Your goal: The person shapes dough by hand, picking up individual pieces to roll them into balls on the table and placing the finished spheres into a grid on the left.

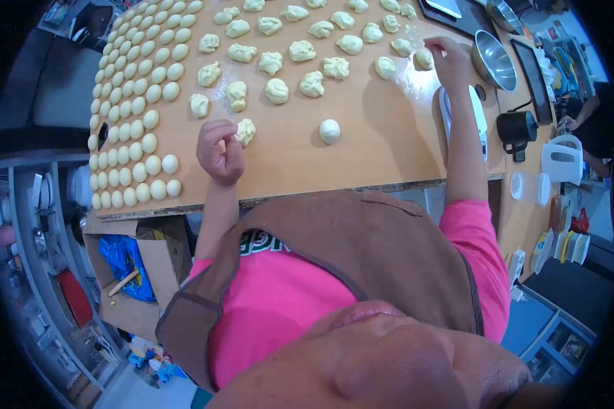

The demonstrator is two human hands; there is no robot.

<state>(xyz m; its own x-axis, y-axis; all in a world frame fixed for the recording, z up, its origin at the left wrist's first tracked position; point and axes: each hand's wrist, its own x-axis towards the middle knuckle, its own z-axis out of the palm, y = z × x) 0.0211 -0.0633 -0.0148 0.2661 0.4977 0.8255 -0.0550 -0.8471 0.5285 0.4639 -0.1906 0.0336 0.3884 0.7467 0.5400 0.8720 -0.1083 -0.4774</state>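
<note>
My left hand (pixel 220 153) is closed, with thumb and fingers bent together at the edge of a rough dough piece (pixel 246 132) near the table's front. Farther off on the right, my right hand (pixel 450 60) reaches down with bent fingers around a small dough piece (pixel 424 60) in a floury patch; its fingertips are partly hidden. Between the hands lies one smooth, round dough ball (pixel 329 131). Behind it, many lumpy pale dough pieces (pixel 276 91) are spread in loose rows.
Rows of smooth dough balls (pixel 136 105) cover the left of the wooden table (pixel 286 170). At right are a white scale (pixel 481 123), a metal bowl (pixel 494 61), a black pot (pixel 516 128) and a dark tray (pixel 532 78). A cardboard box (pixel 160 255) stands below the left edge.
</note>
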